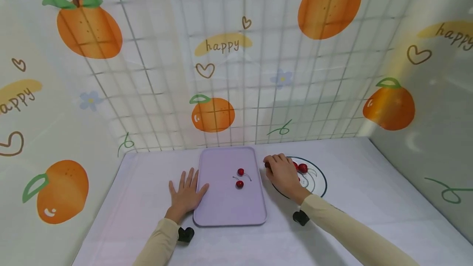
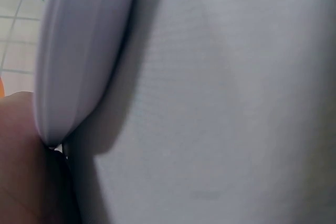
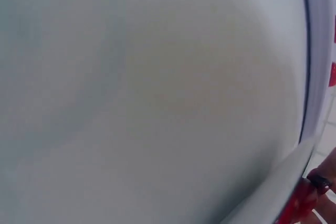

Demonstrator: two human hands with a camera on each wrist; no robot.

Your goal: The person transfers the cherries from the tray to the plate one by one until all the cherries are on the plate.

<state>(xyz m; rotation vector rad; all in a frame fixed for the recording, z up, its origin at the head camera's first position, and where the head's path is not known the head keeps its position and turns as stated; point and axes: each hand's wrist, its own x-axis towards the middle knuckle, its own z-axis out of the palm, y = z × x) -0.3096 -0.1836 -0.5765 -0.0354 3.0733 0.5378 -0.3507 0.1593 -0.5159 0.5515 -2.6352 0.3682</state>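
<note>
A lilac tray (image 1: 225, 208) lies in the middle of the table, with two red cherries on it, an upper cherry (image 1: 241, 172) and a lower cherry (image 1: 239, 184), both stemmed. My left hand (image 1: 184, 195) is spread along the tray's left edge, its thumb over the rim. Over the left side of a round plate (image 1: 320, 192) with a dark rim, my right hand (image 1: 285, 174) pinches a dark red cherry (image 1: 267, 164) at its fingertips. More cherries (image 1: 303, 168) sit on the plate, partly hidden by that hand. In the right wrist view, fingers (image 3: 329, 169) show beside a dark cherry (image 3: 318, 180).
The white table (image 1: 354, 225) is closed in at the back and sides by a printed curtain (image 1: 170, 106) with oranges on it. Behind the back part runs a wire grid. A black wrist device (image 1: 186, 234) hangs at the left cuff, another (image 1: 301, 217) at the right.
</note>
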